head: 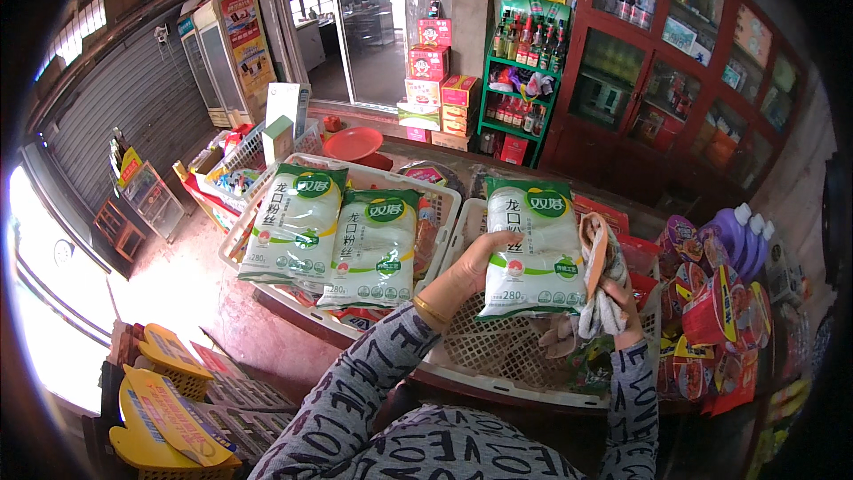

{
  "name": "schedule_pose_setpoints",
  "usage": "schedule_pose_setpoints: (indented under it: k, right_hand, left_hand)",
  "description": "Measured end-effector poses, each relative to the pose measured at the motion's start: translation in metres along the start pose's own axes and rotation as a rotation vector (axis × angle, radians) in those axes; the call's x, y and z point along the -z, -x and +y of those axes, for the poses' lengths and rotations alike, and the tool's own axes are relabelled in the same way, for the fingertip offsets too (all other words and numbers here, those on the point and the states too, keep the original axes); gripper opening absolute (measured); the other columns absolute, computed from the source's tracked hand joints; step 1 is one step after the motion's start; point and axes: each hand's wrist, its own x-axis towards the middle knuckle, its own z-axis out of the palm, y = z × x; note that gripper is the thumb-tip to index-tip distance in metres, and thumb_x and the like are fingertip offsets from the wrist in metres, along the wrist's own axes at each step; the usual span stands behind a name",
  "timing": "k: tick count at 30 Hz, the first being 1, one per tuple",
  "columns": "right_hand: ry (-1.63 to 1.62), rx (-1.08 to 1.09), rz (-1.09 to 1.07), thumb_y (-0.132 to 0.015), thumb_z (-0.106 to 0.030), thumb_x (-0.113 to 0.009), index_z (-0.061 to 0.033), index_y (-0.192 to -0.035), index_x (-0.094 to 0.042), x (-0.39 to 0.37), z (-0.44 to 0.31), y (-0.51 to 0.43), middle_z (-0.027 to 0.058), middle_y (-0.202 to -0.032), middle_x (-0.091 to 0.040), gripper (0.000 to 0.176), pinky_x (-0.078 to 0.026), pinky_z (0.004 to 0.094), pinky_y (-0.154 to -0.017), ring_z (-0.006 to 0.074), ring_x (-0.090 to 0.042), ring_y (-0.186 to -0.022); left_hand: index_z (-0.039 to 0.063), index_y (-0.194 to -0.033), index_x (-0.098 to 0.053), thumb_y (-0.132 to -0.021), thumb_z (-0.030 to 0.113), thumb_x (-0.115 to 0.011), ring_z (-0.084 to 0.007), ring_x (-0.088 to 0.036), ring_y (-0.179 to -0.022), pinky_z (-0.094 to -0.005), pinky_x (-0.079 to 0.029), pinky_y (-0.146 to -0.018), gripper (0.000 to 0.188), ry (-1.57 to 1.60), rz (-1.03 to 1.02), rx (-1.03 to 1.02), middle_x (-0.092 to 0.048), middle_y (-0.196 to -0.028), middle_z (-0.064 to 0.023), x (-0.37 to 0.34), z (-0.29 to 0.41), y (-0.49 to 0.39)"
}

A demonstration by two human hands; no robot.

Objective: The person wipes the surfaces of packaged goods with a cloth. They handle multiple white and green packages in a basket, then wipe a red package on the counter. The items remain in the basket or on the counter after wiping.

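Note:
My left hand [476,263] grips a green-and-white plastic bag of vermicelli [531,260] by its left side, thumb on the front. The bag is held upright above a white plastic basket [460,373] with a latticed bottom. At the bag's right edge, my right hand [621,310] holds a bunched grey and orange cloth [600,280]; the cloth touches or nearly touches the bag. Two like bags, a left one [293,227] and a right one [373,250], lie overlapping on goods in a second white basket [440,213] to the left.
Instant noodle cups [716,320] and purple bottles [733,233] crowd the right side. Behind the baskets is a red round stool [353,144]. A green bottle rack [520,93] and a red glass-door cabinet [640,87] stand at the back. Yellow baskets [160,407] are at lower left.

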Motion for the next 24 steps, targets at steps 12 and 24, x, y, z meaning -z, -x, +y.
schedule_pose_setpoints:
  k: [12, 24]
  right_hand:
    - [-0.119, -0.062, -0.024, -0.09, -0.013, -0.062, -0.0021, -0.133, -0.045, 0.0, 0.0, -0.003, 0.0123, -0.119, -0.06, 0.048, -0.053, 0.0382, -0.091, 0.0221, -0.06, -0.107]
    - [-0.094, 0.002, -0.006, -0.085, -0.015, -0.065, -0.0045, -0.137, -0.04, -0.006, -0.012, -0.006, 0.0112, -0.122, -0.057, 0.058, -0.051, 0.0369, -0.091, 0.0229, -0.06, -0.107]
  left_hand:
    - [-0.005, -0.127, -0.044, -0.083, 0.018, -0.06, -0.0331, -0.064, -0.098, -0.0436, -0.053, -0.089, 0.052, -0.026, -0.04, -0.023, -0.06, -0.114, -0.0222, 0.002, -0.002, 0.0]
    - [-0.004, -0.122, -0.05, -0.085, 0.017, -0.058, -0.031, -0.065, -0.096, -0.0432, -0.054, -0.087, 0.044, -0.028, 0.015, -0.004, -0.062, -0.112, -0.0196, -0.009, 0.003, 0.006]
